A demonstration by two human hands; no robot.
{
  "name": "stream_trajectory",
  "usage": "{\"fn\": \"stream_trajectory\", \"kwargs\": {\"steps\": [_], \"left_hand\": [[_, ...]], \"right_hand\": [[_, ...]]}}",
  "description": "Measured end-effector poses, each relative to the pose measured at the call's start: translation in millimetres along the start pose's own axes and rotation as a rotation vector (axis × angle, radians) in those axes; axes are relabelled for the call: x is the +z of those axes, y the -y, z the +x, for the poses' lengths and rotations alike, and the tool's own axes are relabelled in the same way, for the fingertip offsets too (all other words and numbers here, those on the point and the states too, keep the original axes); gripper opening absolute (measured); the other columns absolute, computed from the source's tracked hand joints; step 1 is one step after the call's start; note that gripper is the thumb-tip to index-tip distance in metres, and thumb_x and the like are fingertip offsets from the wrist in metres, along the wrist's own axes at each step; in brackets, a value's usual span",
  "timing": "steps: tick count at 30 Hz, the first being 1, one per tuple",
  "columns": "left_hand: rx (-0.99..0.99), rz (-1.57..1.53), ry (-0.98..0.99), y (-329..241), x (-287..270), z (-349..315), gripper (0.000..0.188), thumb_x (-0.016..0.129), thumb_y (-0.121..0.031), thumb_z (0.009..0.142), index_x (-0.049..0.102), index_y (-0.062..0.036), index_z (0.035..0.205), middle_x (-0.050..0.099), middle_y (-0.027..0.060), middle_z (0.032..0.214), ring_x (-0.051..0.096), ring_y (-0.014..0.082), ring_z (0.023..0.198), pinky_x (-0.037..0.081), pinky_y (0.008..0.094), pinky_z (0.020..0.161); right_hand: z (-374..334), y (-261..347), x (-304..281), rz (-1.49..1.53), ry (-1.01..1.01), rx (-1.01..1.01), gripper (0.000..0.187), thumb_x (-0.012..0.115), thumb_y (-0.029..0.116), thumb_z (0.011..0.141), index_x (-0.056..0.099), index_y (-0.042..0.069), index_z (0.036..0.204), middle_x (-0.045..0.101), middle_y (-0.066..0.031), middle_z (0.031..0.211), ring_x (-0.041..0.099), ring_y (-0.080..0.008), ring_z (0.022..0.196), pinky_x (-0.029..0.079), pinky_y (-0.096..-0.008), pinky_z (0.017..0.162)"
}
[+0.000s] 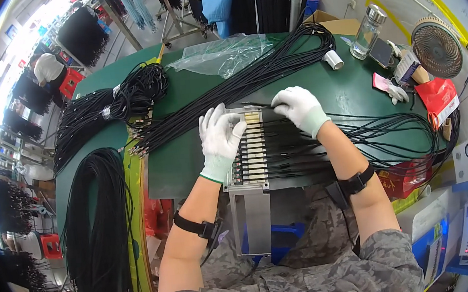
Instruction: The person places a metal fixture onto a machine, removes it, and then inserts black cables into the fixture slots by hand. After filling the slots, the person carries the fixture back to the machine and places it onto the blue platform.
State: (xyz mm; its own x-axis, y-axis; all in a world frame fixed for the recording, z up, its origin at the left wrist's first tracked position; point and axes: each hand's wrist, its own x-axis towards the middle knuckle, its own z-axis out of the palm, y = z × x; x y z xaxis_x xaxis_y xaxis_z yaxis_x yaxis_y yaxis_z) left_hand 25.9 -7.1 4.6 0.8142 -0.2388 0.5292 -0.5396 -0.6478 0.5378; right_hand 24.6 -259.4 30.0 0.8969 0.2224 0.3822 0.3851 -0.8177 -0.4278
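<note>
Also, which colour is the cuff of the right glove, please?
The right glove cuff is pale green; the head view shows it.

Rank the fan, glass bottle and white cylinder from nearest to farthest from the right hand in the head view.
1. White cylinder: beyond the right hand, to its right.
2. Glass bottle: farther back and right.
3. Fan: farthest right.

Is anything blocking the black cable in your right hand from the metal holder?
Nothing visible: the right hand holds the black cable by the metal holder; the left hand is at its left edge.
</note>
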Motion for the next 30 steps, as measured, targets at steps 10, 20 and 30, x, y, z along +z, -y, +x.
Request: {"fn": "stream_trajectory", "kwargs": {"steps": [10, 20, 30], "left_hand": [[0.105, -0.167, 0.002, -3, -10, 6, 0.012, 0.072, -0.018, 0.084, 0.07, -0.0056, 0.085, 0.063, 0.0171, 0.126, 0.052, 0.0349, 0.123, 0.038, 0.0438, 0.106], [-0.098, -0.375, 0.148, -5, -11, 6, 0.019, 0.07, -0.021, 0.087, 0.069, -0.0029, 0.081, 0.063, 0.0176, 0.128, 0.052, 0.0306, 0.124, 0.04, 0.0404, 0.106], [-0.204, -0.422, 0.12, -6, -9, 4, 0.023, 0.069, -0.021, 0.089, 0.07, -0.0011, 0.077, 0.067, 0.0165, 0.123, 0.055, 0.0286, 0.12, 0.041, 0.039, 0.102]], "right_hand": [[5, 53, 14, 0.256, 0.102, -0.087, 0.02, 0.072, 0.028, 0.083, 0.071, 0.01, 0.091, 0.069, -0.0146, 0.084, 0.065, -0.0371, 0.083, 0.051, -0.0461, 0.075], [5, 62, 15, 0.05, 0.072, -0.189, 0.019, 0.077, 0.028, 0.078, 0.072, 0.012, 0.087, 0.072, -0.0081, 0.088, 0.066, -0.033, 0.081, 0.052, -0.0426, 0.075], [8, 52, 14, 0.09, 0.104, -0.134, 0.015, 0.077, 0.025, 0.08, 0.071, 0.012, 0.087, 0.073, -0.0081, 0.091, 0.067, -0.0305, 0.082, 0.052, -0.0417, 0.075]]}}
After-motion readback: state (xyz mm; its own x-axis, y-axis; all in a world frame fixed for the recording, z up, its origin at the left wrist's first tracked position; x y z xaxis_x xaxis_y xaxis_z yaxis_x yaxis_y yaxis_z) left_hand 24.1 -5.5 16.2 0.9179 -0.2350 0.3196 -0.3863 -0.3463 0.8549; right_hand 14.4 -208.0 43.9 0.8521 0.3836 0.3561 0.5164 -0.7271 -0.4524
